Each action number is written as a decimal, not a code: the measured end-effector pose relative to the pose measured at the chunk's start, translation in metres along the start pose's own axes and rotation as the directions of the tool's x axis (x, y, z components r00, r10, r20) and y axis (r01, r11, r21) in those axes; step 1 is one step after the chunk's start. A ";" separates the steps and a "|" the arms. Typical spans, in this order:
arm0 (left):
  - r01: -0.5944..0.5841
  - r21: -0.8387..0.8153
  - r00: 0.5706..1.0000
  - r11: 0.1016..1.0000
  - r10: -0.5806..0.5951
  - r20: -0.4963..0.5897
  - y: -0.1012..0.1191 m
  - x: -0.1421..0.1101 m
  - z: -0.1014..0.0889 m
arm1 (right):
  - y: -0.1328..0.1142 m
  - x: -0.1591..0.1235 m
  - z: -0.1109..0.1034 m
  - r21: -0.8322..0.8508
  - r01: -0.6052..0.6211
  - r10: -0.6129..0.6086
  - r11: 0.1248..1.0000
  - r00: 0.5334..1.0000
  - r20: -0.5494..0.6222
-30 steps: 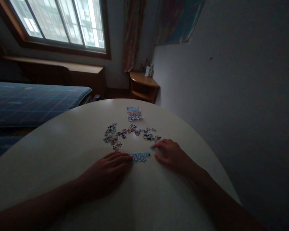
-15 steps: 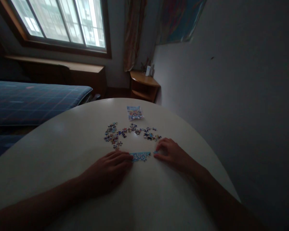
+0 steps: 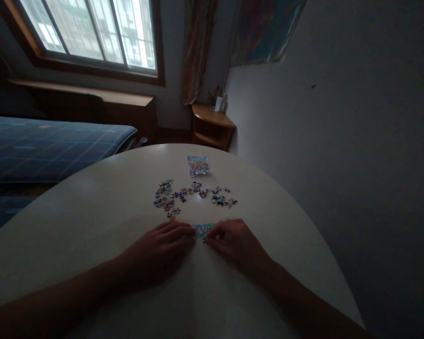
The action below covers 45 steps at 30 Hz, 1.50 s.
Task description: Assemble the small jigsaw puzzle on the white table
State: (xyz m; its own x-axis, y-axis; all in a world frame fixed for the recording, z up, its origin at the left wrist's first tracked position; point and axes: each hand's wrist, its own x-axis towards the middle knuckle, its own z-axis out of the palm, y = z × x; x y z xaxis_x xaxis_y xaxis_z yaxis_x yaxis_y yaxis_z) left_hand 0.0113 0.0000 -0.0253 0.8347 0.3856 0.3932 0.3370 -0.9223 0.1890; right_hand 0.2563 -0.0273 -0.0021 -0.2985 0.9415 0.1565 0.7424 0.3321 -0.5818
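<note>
A joined strip of light-blue jigsaw puzzle with white lettering lies flat on the white table. My left hand rests on its left end, fingers stretched out and laid flat, hiding that end. At the strip's lower right, my right hand is closed in a pinch around a small puzzle piece, partly hidden by the fingertips. The right end of the strip is covered by this hand. Behind both hands, loose puzzle pieces spread in an arc.
Past the loose pieces lies a printed packet. The round white table has a wall close on its right. A bed with a plaid mattress stands at the left, and a wooden corner cabinet is at the back.
My right hand has moved left, from just off the strip's right end to its lower edge. My left hand has stayed in place.
</note>
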 end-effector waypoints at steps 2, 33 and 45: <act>0.003 0.002 1.000 1.000 -0.003 0.001 0.000 0.000 0.000 | 0.000 0.001 0.005 -0.033 0.016 -0.016 0.999 1.000 -0.017; -0.014 0.020 1.000 1.000 0.014 0.015 0.000 0.000 -0.003 | -0.001 -0.001 0.002 -0.208 0.174 -0.181 0.963 0.983 -0.013; 0.000 0.008 1.000 1.000 0.000 0.016 0.001 0.000 -0.003 | 0.002 -0.003 -0.001 -0.190 0.314 -0.304 0.930 0.949 0.079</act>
State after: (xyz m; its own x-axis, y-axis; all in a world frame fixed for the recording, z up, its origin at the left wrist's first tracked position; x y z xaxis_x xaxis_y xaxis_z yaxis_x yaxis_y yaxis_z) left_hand 0.0101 -0.0011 -0.0221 0.8415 0.3849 0.3791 0.3399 -0.9227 0.1821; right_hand 0.2592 -0.0289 -0.0033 -0.5564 0.7883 0.2626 0.7109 0.6152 -0.3409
